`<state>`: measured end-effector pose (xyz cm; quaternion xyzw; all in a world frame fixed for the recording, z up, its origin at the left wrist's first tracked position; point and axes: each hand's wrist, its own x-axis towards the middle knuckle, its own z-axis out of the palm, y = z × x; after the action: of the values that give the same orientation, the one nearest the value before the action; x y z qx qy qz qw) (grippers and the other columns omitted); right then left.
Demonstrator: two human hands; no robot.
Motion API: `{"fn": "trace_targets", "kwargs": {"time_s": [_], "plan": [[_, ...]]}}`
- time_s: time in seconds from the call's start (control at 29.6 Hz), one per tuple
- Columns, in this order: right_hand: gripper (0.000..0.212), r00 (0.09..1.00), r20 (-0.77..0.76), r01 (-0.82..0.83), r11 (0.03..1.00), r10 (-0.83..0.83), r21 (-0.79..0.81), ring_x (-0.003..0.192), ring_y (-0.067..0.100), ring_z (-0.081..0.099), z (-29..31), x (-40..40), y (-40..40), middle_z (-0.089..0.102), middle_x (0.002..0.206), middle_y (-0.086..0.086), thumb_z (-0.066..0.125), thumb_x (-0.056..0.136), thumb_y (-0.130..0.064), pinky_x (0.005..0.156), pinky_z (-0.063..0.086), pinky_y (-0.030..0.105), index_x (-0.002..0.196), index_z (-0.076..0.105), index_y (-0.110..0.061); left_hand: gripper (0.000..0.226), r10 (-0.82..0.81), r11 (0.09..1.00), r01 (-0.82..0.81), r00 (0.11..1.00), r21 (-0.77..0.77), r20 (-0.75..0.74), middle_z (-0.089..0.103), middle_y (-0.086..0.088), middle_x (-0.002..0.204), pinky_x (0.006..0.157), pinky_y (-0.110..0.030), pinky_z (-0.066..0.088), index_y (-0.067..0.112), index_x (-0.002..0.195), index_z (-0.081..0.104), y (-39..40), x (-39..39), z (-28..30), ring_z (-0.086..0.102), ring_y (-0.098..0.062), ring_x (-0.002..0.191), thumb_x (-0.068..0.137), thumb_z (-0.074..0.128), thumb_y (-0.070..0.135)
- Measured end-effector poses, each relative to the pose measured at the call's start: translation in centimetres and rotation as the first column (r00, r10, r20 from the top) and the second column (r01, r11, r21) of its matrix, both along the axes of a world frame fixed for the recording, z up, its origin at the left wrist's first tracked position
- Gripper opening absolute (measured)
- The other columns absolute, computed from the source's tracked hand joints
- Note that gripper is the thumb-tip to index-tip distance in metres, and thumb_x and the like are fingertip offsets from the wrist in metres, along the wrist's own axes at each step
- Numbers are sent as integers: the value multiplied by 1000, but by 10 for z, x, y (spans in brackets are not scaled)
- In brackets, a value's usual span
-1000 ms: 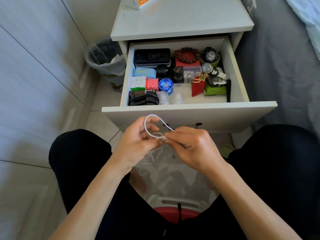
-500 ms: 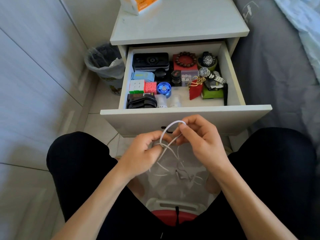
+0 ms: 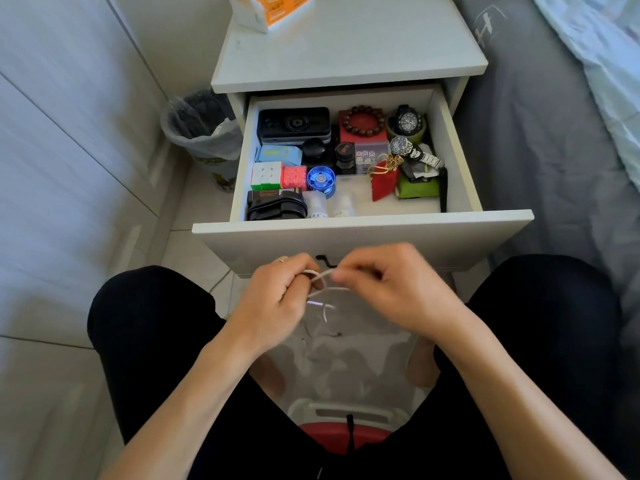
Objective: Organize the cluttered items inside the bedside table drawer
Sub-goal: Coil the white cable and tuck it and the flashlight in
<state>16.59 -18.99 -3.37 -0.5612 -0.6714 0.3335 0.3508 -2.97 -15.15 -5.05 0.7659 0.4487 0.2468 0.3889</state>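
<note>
A thin white cable (image 3: 323, 289) is stretched between my two hands, just below the open drawer's front panel (image 3: 363, 244). My left hand (image 3: 273, 292) grips its coiled part with curled fingers. My right hand (image 3: 391, 285) pinches the other end. Loose loops hang down between my knees. The drawer holds a black case (image 3: 293, 124), a bead bracelet (image 3: 363, 120) on a red box, two watches (image 3: 408, 121), puzzle cubes (image 3: 266, 175), a blue yo-yo (image 3: 321, 179), a red pouch (image 3: 382, 183) and a black strap bundle (image 3: 277, 208).
The white bedside table top (image 3: 346, 53) carries an orange-and-white box (image 3: 273, 8) at its back. A lined waste bin (image 3: 201, 129) stands on the floor to the left. A grey bed (image 3: 554, 133) lies to the right. A red-and-white stool (image 3: 343, 424) is under me.
Both hands rose a little and drew apart, pulling the cable's loop taut and small between them; the large open loop seen earlier has closed up.
</note>
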Motion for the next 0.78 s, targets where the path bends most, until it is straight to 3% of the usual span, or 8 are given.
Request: {"fn": "trace_targets", "kwargs": {"time_s": [0.1, 0.2, 0.3, 0.37, 0.47, 0.54, 0.64, 0.78], "plan": [[20, 923, -249, 267, 954, -293, -133, 58, 10, 59, -1, 25, -1, 64, 58, -3, 62, 95, -19, 65, 48, 33, 78, 71, -15, 27, 122, 990, -118, 992, -79, 41, 57, 10, 62, 56, -23, 36, 24, 69, 59, 6, -8, 1, 50, -10, 59, 86, 39, 17], [12, 985, 112, 148, 979, -133, -137, 78, 0, 63, -3, 22, -3, 70, 83, -11, 61, 92, -27, 74, 49, 26, 98, 69, -23, 24, 139, 990, -139, 990, -7, -27, 52, 10, 56, 52, -24, 33, 23, 66, 54, 5, -7, 2, 47, -10, 54, 84, 38, 18], [23, 931, 356, -73, 997, 80, -33, 82, 11, 61, 0, -8, -1, 65, 88, -13, 57, 91, -41, 73, 52, 35, 104, 67, -25, 20, 91, 995, -87, 993, 49, -73, 53, 8, 55, 54, -29, 37, 18, 68, 52, 2, 3, 2, 52, -12, 58, 83, 39, 16], [23, 920, 373, -160, 985, 125, 65, 69, 19, 57, 2, -20, 1, 62, 73, -4, 59, 93, -35, 63, 49, 39, 85, 70, -16, 20, 85, 996, -84, 996, 35, -41, 53, 12, 55, 52, -24, 35, 20, 68, 53, 1, 3, 2, 50, -10, 54, 82, 39, 15], [21, 952, 246, 140, 974, -182, 178, 67, 22, 59, -2, 8, 7, 66, 72, 2, 63, 93, -23, 65, 48, 38, 80, 73, -10, 24, 112, 993, -112, 994, -28, 4, 52, 10, 55, 50, -22, 32, 21, 70, 56, 6, -2, 2, 45, -10, 51, 84, 38, 17], [17, 882, 359, 288, 952, -306, 104, 84, 25, 63, -5, 25, 7, 69, 90, 2, 60, 95, -25, 74, 50, 40, 97, 71, -13, 25, 134, 990, -134, 991, -47, -2, 51, 9, 54, 48, -22, 30, 21, 71, 59, 9, -6, 1, 42, -10, 49, 85, 38, 19], [40, 855, 516, 70, 997, -51, -18, 110, 24, 58, -6, 6, 3, 62, 120, 1, 58, 94, -39, 90, 50, 40, 128, 58, -18, 24, 117, 993, -117, 993, -12, -34, 53, 12, 55, 49, -17, 30, 24, 72, 59, 8, 0, 4, 47, -10, 52, 84, 39, 19], [30, 865, 501, -71, 983, -23, 168, 74, 30, 61, 1, -23, -5, 65, 77, 4, 58, 95, -36, 64, 50, 39, 83, 72, -12, 28, 48, 998, -48, 999, 32, 6, 57, 16, 60, 53, -12, 32, 30, 71, 59, 4, 9, 6, 54, -6, 59, 85, 42, 13]]}}
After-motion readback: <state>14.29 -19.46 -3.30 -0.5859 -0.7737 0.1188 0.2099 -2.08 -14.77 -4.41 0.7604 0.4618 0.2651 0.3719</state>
